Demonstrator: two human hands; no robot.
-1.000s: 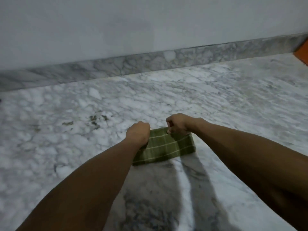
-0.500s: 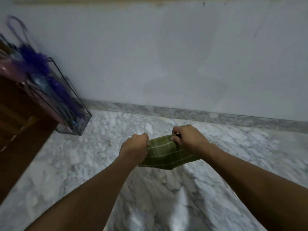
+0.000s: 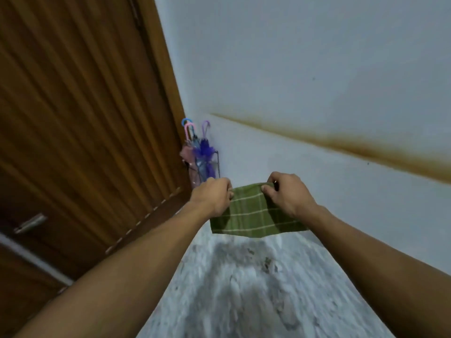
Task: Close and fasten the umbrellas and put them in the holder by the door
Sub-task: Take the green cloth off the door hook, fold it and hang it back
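Note:
A folded green checked cloth [image 3: 251, 215] hangs in the air between my hands. My left hand [image 3: 213, 197] pinches its upper left corner and my right hand [image 3: 288, 195] pinches its upper right corner. Just beyond my left hand, a black wire holder [image 3: 217, 164] stands in the corner by the wooden door [image 3: 85, 118]. In it stand three closed umbrellas: a pink one [image 3: 188, 152], a blue one [image 3: 195, 140] and a purple one [image 3: 206, 147], handles up. The holder's base is hidden behind my left hand.
A pale wall [image 3: 317, 69] with a brown streak [image 3: 341, 145] runs behind the cloth. White marble floor [image 3: 244, 289] lies below. A metal door handle [image 3: 30, 223] sticks out at the lower left.
The cloth has been lifted off the floor and held up. The view has swung up and left, bringing the door and the holder with umbrellas close behind my left hand.

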